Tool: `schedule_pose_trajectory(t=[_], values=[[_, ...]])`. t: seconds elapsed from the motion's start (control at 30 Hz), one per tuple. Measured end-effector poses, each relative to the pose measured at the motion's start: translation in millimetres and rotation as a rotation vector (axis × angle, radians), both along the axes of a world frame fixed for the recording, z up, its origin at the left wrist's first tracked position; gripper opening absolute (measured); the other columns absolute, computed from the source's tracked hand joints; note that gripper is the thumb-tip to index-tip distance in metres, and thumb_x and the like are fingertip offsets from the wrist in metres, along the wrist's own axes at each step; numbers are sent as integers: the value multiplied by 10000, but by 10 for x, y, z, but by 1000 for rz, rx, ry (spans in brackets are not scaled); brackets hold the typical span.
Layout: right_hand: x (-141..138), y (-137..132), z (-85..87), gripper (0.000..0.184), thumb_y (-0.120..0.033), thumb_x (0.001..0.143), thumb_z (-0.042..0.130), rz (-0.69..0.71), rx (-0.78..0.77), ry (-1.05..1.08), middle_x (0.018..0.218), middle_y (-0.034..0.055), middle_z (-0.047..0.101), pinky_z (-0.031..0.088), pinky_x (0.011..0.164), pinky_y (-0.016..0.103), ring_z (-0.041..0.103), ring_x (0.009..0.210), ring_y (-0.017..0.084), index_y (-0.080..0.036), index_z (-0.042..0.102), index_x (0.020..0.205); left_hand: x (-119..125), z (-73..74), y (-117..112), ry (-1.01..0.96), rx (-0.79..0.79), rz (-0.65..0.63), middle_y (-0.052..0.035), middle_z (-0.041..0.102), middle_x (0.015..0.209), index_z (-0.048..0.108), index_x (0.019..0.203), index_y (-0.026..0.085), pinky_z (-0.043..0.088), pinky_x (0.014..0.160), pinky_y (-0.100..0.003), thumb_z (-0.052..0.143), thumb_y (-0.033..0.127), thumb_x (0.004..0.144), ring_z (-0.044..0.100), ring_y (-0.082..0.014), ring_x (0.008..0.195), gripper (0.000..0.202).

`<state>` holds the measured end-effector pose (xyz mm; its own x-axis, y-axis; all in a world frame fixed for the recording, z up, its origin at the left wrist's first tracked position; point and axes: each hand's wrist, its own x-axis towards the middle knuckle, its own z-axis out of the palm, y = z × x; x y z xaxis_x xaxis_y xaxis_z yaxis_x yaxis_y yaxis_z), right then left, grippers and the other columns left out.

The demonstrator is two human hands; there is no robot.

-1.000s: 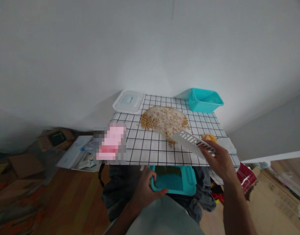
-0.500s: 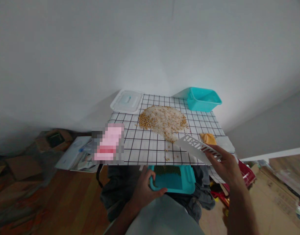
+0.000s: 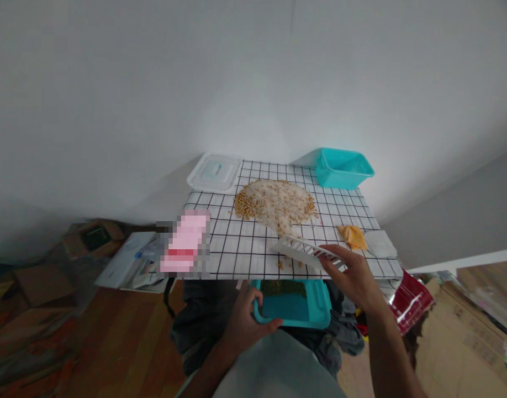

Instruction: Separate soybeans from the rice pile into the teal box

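My right hand [image 3: 353, 276] grips a white slotted plastic panel [image 3: 299, 251] by its right end. The panel is tilted over the front of the table, close to a few scattered grains [image 3: 284, 264]. Behind it spreads a pile of white rice-like grains and yellow beans [image 3: 274, 204]. Below the table's front edge, my left hand [image 3: 249, 318] is closed on the left rim of a teal plastic bin [image 3: 292, 318]. Small dark green grains [image 3: 283, 287] lie in the far part of that bin.
On the grid-patterned tablecloth [image 3: 232, 254] stand a second teal bin [image 3: 344, 168] at back right, a clear lid [image 3: 215, 171] at back left and a yellow cloth [image 3: 353, 236] at right. A blurred pink item [image 3: 187, 240] is at left. Cardboard boxes [image 3: 42, 284] sit on the floor.
My right hand has moved left and slightly nearer with the slotted panel, bringing it over the stray grains at the front. The left hand and its bin have stayed put.
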<state>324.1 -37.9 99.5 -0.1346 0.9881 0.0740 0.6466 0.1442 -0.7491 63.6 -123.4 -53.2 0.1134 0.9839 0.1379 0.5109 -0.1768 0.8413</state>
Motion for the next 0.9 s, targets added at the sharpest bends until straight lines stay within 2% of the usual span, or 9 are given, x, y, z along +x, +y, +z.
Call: schedule_pose_trajectory(t=[0.2,0.43,0.53,0.67,0.8,0.9], values=[[-91,-88,34,279,-343,946,555,102,-20,16,1027,67,761,561,553,223,713,875,217,-229,754,1104,4,3,12,-9,7,15,-28,491,959,454,843,231,471,815,-325,841,453,670,534,-228,938,479],[18,-182,60,258,-347,942,569,130,-36,8,1021,60,765,588,661,251,714,907,220,-230,756,1076,-6,9,3,-3,19,14,-25,512,951,452,837,233,478,839,-344,838,431,668,548,-242,979,465],[110,-162,60,273,-374,929,581,78,-28,-4,986,63,777,594,671,267,721,867,224,-219,764,1059,-9,2,5,-4,18,14,-17,517,941,452,835,237,483,828,-346,833,436,668,553,-238,965,461],[253,-72,22,312,-406,886,608,-55,7,-59,948,76,789,567,549,261,734,812,243,-202,777,1050,-8,9,10,-6,23,19,-9,514,917,454,829,238,481,810,-333,830,438,670,557,-230,934,455],[384,1,24,318,-397,845,642,-135,55,-142,920,73,795,582,607,301,740,782,253,-201,788,1048,-9,31,9,-13,22,16,-8,496,917,453,833,236,468,777,-311,838,430,667,546,-215,901,462],[462,-1,55,333,-401,853,640,-164,52,-137,938,75,790,568,574,284,735,793,251,-192,784,1068,-10,36,8,-22,10,9,-6,477,929,443,832,238,459,746,-300,837,437,674,532,-200,865,469]])
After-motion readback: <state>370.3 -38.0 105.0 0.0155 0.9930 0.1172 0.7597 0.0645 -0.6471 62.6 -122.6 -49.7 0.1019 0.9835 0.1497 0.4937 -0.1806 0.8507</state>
